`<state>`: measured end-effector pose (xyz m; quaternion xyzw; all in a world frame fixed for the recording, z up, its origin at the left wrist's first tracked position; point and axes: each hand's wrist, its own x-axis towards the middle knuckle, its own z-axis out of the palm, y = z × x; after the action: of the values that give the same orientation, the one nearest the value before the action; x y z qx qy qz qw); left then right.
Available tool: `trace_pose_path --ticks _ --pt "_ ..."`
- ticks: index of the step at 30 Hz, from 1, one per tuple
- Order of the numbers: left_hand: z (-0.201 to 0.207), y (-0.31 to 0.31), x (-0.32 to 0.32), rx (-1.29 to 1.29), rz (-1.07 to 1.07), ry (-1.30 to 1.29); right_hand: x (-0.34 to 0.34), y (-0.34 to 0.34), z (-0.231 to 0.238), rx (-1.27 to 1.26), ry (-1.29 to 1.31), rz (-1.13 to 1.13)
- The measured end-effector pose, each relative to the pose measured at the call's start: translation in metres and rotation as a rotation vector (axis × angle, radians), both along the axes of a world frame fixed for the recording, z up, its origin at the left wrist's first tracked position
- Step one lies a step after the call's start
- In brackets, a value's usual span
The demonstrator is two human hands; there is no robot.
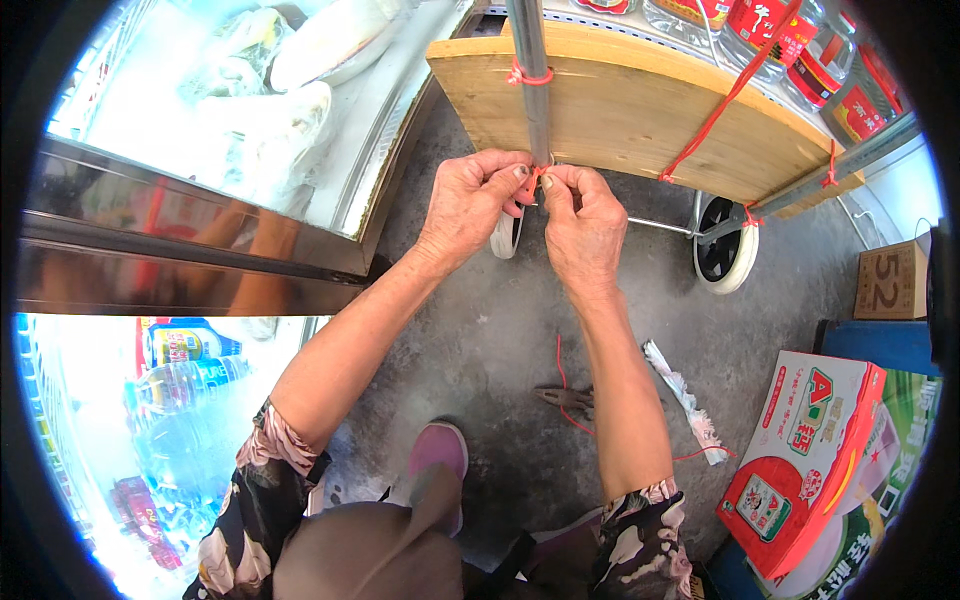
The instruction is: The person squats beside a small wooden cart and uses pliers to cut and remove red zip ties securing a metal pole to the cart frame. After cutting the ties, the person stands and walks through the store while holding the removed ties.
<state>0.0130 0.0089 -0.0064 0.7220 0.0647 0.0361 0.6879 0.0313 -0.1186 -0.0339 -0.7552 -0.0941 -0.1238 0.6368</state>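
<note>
My left hand (475, 197) and my right hand (586, 225) meet at the lower end of a grey metal tube (533, 95). Both pinch a red cord (537, 178) there, thumbs against fingertips; how it is looped is partly hidden by my fingers. Behind the tube is a wooden board (640, 115), standing on its edge. Higher up the tube, another red tie (527, 74) is wound around it. A long red cord (725, 105) runs across the board, and more ties sit on the second metal tube (835, 165) at the right.
White-rimmed wheels (738, 262) stand under the frame. Pliers (565, 396) and a white torn strip (688, 405) lie on the grey floor. A red-and-white carton (800, 450) is at the right. Lit glass-fronted coolers (190, 250) line the left. Bottles (760, 35) stand behind the board.
</note>
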Motion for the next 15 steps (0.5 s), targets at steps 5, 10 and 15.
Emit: trace_pose_path --ticks 5,10,15 --pt "-0.0020 0.0018 0.0015 -0.027 0.019 0.023 -0.0020 -0.0070 -0.0017 -0.050 -0.053 0.021" --pt "-0.0012 -0.0002 0.0018 -0.068 0.027 0.050 0.0010 -0.0045 -0.0077 0.004 0.078 -0.023" --pt "0.0006 -0.0009 0.0022 -0.078 0.041 0.055 -0.0006 -0.0035 -0.0073 -0.104 0.077 -0.050"
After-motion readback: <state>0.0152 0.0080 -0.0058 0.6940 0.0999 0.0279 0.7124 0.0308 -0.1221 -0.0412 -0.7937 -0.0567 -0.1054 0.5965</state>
